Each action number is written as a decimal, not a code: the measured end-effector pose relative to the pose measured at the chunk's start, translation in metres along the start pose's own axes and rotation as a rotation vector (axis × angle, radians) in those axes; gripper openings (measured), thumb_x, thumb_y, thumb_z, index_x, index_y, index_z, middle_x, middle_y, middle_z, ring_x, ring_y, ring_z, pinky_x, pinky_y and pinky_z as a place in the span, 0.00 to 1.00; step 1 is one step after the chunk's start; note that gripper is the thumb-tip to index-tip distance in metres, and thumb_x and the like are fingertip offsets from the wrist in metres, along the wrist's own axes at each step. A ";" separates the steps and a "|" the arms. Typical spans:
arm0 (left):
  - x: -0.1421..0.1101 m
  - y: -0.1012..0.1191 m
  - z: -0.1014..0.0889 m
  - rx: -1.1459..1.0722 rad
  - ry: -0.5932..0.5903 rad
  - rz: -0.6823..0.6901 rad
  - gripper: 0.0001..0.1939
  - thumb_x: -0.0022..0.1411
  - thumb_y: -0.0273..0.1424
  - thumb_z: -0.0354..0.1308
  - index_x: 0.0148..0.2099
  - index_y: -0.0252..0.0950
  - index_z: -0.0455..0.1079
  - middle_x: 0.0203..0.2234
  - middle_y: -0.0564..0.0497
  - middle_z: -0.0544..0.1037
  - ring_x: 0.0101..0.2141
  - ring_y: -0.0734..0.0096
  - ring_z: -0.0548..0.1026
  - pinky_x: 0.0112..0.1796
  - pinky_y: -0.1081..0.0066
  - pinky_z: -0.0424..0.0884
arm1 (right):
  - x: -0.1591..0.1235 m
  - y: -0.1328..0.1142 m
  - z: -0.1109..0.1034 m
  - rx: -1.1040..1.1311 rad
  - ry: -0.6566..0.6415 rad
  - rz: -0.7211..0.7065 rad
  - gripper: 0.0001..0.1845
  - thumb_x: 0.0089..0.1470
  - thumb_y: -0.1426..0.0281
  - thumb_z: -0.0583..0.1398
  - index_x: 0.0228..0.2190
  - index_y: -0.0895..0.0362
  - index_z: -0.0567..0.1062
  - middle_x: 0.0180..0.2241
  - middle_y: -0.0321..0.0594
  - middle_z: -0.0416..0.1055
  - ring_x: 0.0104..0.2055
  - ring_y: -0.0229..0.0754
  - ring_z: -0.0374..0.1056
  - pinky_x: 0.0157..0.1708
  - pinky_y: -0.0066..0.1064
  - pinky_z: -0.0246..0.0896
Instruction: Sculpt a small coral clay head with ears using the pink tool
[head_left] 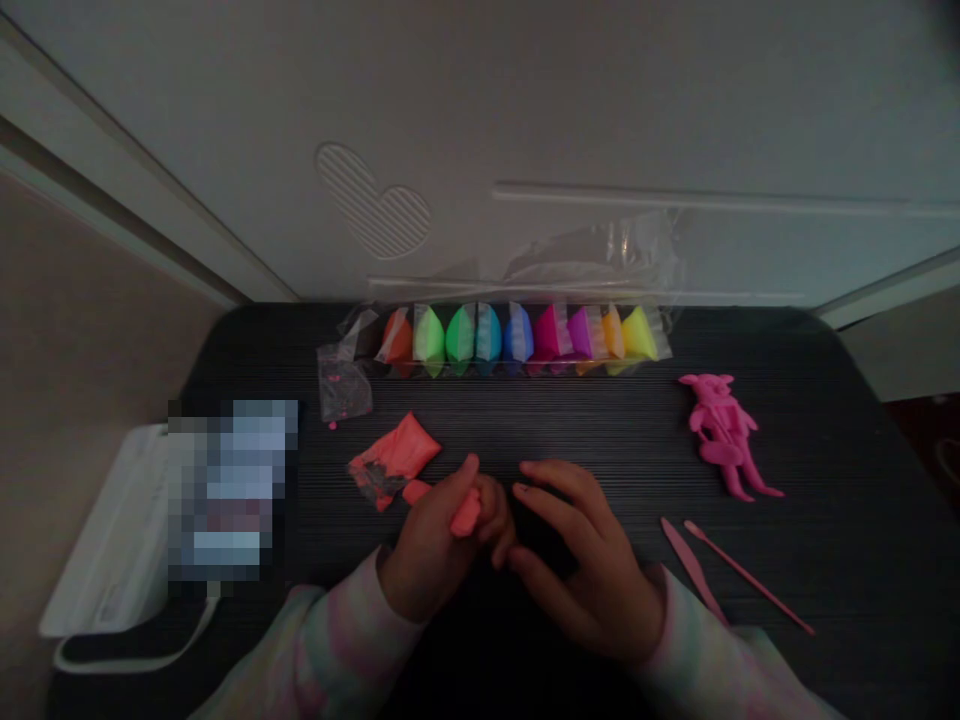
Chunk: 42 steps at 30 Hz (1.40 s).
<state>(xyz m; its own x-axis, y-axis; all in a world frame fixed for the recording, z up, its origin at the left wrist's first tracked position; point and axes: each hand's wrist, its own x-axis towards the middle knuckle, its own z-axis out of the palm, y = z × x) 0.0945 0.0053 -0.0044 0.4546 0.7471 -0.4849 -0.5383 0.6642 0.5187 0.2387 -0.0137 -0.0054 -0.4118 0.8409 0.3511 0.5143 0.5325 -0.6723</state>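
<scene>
Clenching coral clay point(466, 513), the left hand point(442, 530) sits beside the open right hand point(592, 560); the dark tabletop's point(585, 425) back edge, beyond 1 pink figure point(724, 425), meets white panelling point(450, 120).

Pink figure point(721, 425); coral clay point(466, 513); pastel-striped sleeves point(352, 625).

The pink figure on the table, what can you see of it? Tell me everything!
The pink figure looks like smooth, soft clay. It has a head with two pointy ears, arms, and two long legs whose feet point off to the right. A flat oval piece sits low on its front. It lies on the dark, fine-lined table, at the right, beyond the knife and thin stick. Neither touches it. Its face is too blurry to see.
</scene>
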 end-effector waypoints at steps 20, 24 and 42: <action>-0.003 -0.002 0.000 0.060 -0.074 -0.161 0.11 0.56 0.39 0.47 0.33 0.36 0.62 0.07 0.63 0.52 0.08 0.86 0.47 0.11 0.83 0.46 | 0.000 0.001 -0.004 0.082 0.022 0.069 0.21 0.48 0.72 0.52 0.46 0.55 0.59 0.45 0.46 0.59 0.48 0.47 0.56 0.45 0.43 0.56; -0.001 -0.003 0.000 0.105 -0.115 -0.188 0.15 0.55 0.29 0.50 0.46 0.40 0.56 0.19 0.58 0.66 0.12 0.83 0.62 0.09 0.84 0.53 | 0.001 0.001 -0.004 0.113 0.050 0.079 0.20 0.49 0.72 0.50 0.46 0.56 0.59 0.45 0.46 0.59 0.48 0.46 0.56 0.45 0.42 0.55; -0.003 -0.007 -0.002 0.054 -0.145 -0.080 0.21 0.58 0.42 0.41 0.23 0.33 0.63 0.03 0.62 0.50 0.05 0.85 0.46 0.09 0.82 0.47 | 0.001 0.002 0.000 0.102 0.177 0.100 0.16 0.51 0.74 0.50 0.43 0.56 0.62 0.44 0.45 0.60 0.47 0.43 0.56 0.46 0.40 0.53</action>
<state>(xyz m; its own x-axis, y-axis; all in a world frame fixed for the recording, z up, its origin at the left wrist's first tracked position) 0.0956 -0.0019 -0.0078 0.5946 0.6847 -0.4214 -0.4587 0.7193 0.5217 0.2395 -0.0116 -0.0067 -0.2195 0.8978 0.3819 0.4632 0.4404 -0.7691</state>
